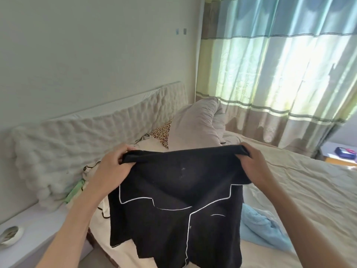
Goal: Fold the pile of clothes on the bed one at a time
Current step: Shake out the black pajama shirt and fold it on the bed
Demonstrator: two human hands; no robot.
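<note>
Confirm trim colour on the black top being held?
White piping on the black top, along collar and front edge; head view.

I hold a black shirt with white piping (173,206) up over the bed (299,190), my left hand (112,167) pinching one top corner and my right hand (253,161) pinching the other, so it hangs with its collar downward. Under its right side a light blue garment (262,229) lies crumpled on the sheet. A grey pillow (193,124) and leopard-print cloth (162,133) sit near the headboard (77,144). Striped curtains (280,64) hang along the bed's far edge.
</note>
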